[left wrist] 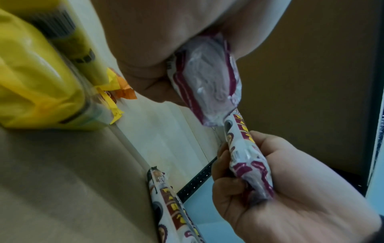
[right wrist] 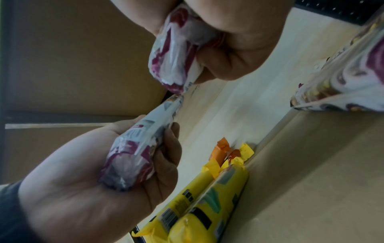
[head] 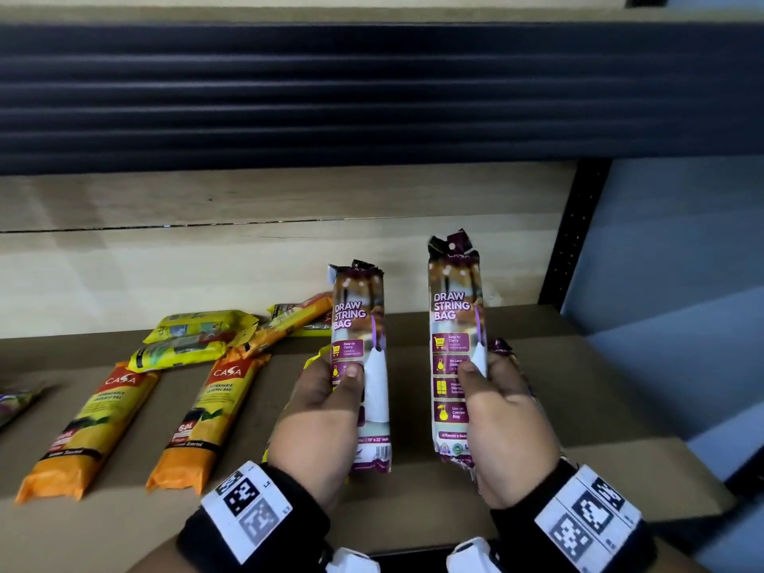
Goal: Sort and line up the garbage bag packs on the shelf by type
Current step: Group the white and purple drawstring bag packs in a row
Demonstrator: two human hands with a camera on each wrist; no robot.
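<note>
I hold two purple-and-white "Draw String Bag" packs upright above the cardboard shelf (head: 413, 510). My left hand (head: 322, 411) grips the left pack (head: 359, 324) around its lower half, thumb across the front. My right hand (head: 502, 419) grips the right pack (head: 454, 308) the same way, a little higher. The left wrist view shows the left pack (left wrist: 207, 85) end-on in my fist, with the right pack (left wrist: 249, 164) below it. In the right wrist view the right pack (right wrist: 176, 54) and the left pack (right wrist: 133, 161) are both wrapped by curled fingers.
Two orange CASA packs (head: 82, 428) (head: 206, 419) lie side by side on the shelf's left. Yellow packs (head: 190, 337) lie in a loose heap behind them. Another purple pack (left wrist: 166, 205) lies behind my right hand. A black upright (head: 574, 233) bounds the shelf at right.
</note>
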